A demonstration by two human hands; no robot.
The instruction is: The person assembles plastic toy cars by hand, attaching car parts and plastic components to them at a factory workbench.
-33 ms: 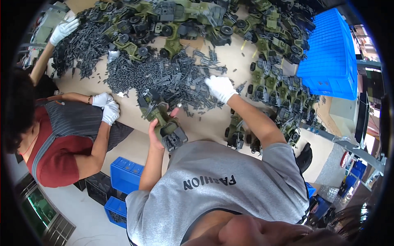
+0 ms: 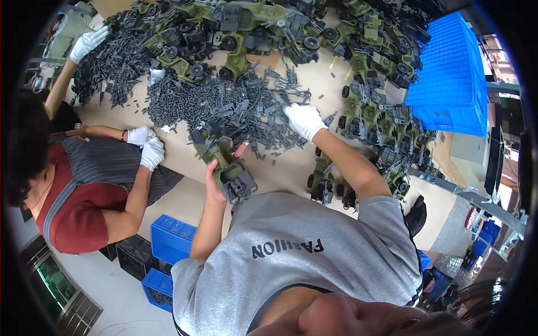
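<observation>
My bare left hand (image 2: pixel 213 183) grips an olive-green toy military vehicle (image 2: pixel 225 162) with grey parts, held tilted over the near edge of the tan table (image 2: pixel 185 162). My right hand (image 2: pixel 305 121), in a white glove, reaches forward with its fingers curled down onto the right edge of a wide heap of small dark grey plastic parts (image 2: pixel 224 106). Whether those fingers pinch a part is hidden. Finished green vehicles (image 2: pixel 322 182) stand just under my right forearm.
A co-worker in a red shirt and striped apron sits at the left, gloved hands (image 2: pixel 145 144) together at the table edge. Another gloved hand (image 2: pixel 87 42) rests top left. Green toy vehicles pile along the back (image 2: pixel 241 28) and right (image 2: pixel 375 117). Blue crates stand far right (image 2: pixel 448 73) and below the table (image 2: pixel 171 235).
My right hand has shifted slightly to the right on the grey heap. The toy vehicle in my left hand has barely moved.
</observation>
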